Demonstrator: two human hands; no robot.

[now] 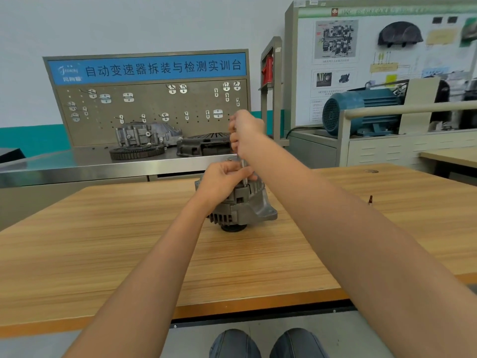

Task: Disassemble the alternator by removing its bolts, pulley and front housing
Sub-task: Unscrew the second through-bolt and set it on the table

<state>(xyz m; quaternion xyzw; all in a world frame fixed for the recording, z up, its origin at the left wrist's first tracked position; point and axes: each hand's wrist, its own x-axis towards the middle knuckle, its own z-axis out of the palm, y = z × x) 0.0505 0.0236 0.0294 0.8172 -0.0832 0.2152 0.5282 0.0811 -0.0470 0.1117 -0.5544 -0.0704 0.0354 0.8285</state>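
On wood-grain surface (129,228): ribbed grey cast-metal alternator (241,206), pulley end down. Left hand (222,180) curled over its top, steadying. Right hand (245,131) above, fist clamped round tool; slim steel shaft (244,174) vertical into housing.

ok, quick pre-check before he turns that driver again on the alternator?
1. Alternator seated on the table: ok, it stands pulley end down on the wood.
2. Left hand steadying the housing: ok, it rests on top and its fingers pinch the tool shaft.
3. Right hand gripping the handle: ok, closed around it above the alternator.
4. Shaft upright: ok, it runs close to vertical.
5. Tip seated in a bolt head: cannot tell, the fingers hide it.
6. Small loose part on the table to the right, clear of the arms: ok.
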